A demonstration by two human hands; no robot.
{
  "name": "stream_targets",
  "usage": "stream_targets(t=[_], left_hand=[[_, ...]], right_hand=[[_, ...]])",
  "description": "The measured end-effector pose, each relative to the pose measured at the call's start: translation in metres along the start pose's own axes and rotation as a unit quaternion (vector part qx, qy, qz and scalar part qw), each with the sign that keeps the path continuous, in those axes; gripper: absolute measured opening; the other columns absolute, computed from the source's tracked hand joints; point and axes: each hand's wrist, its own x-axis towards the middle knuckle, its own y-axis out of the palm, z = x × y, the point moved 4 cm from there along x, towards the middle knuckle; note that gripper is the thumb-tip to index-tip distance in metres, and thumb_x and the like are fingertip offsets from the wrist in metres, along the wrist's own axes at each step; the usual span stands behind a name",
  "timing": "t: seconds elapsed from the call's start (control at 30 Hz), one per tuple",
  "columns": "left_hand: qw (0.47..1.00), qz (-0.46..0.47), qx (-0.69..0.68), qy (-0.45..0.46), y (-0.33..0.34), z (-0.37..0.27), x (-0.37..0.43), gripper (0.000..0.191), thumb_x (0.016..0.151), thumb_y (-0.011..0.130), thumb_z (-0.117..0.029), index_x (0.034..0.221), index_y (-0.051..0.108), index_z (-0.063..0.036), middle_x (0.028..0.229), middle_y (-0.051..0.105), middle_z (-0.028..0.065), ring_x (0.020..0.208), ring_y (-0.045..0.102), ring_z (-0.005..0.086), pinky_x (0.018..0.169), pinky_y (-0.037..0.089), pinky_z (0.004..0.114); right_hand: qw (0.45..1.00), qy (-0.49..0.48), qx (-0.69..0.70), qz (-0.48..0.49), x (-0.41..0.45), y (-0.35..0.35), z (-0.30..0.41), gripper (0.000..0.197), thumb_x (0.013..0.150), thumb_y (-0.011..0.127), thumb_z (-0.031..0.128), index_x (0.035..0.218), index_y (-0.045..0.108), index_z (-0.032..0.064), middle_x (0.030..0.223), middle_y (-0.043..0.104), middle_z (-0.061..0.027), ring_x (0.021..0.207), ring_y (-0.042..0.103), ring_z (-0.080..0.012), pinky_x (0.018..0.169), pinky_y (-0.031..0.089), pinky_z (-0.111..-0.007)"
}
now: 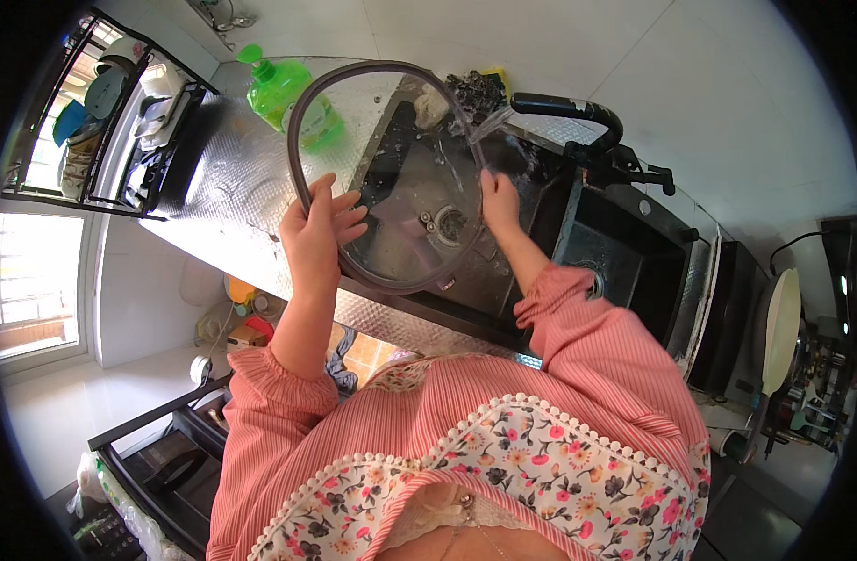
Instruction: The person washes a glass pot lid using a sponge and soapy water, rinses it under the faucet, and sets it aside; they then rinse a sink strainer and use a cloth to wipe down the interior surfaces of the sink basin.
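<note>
A round glass pot lid (400, 175) with a brown rim is held up over the dark double sink (526, 280). My left hand (323, 224) grips the lid's left rim, thumb at the edge and the other fingers spread. The right rim is pinched in my right hand (498, 200). From the black faucet (565, 109), water (491, 124) runs onto the lid's upper right rim. Through the glass, the sink basin and its drain strainer (449, 226) show. The lid's knob cannot be made out clearly.
A green pump bottle (281, 91) stands left of the lid. A dark scouring pad (476, 95) and a yellow sponge (497, 78) lie behind the sink. A dish rack (113, 119) is at the upper left. A light frying pan (781, 333) is at the far right.
</note>
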Motion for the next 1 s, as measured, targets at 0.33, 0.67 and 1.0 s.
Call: stream_targets(t=[0.33,0.67,1.0], left_hand=[[0.988,0.119,0.073,-0.06,-0.018,-0.03,-0.017,0.046,0.084,0.053,-0.036,0.113,0.046,-0.0011,0.091,0.063,0.0185,0.071,0.065,0.0232,0.057,0.053,0.028],[0.992,0.103,0.053,-0.047,0.012,-0.002,-0.023,0.046,0.085,0.037,-0.01,0.129,0.033,0.0022,0.088,0.062,0.0226,0.071,0.064,0.0271,0.058,0.054,0.032],[0.957,0.193,0.181,-0.117,-0.002,-0.023,-0.028,0.044,0.087,0.047,-0.025,0.122,0.041,0.0024,0.094,0.062,0.0196,0.066,0.065,0.0255,0.052,0.052,0.027]], right_hand=[[0.982,0.094,0.129,0.1,0.023,0.012,-0.019,0.048,0.091,0.04,0.037,0.071,0.057,-0.0027,0.054,0.055,-0.0126,0.043,0.053,-0.0219,0.045,0.042,-0.035],[0.999,0.042,-0.024,-0.005,0.021,-0.003,-0.013,0.046,0.086,0.047,0.041,0.068,0.055,-0.0004,0.064,0.058,-0.0162,0.06,0.058,-0.029,0.059,0.045,-0.039],[0.943,0.172,0.255,0.125,0.007,0.008,-0.003,0.044,0.092,0.038,0.038,0.064,0.048,0.0048,0.049,0.048,-0.0051,0.034,0.043,-0.0149,0.032,0.032,-0.029]])
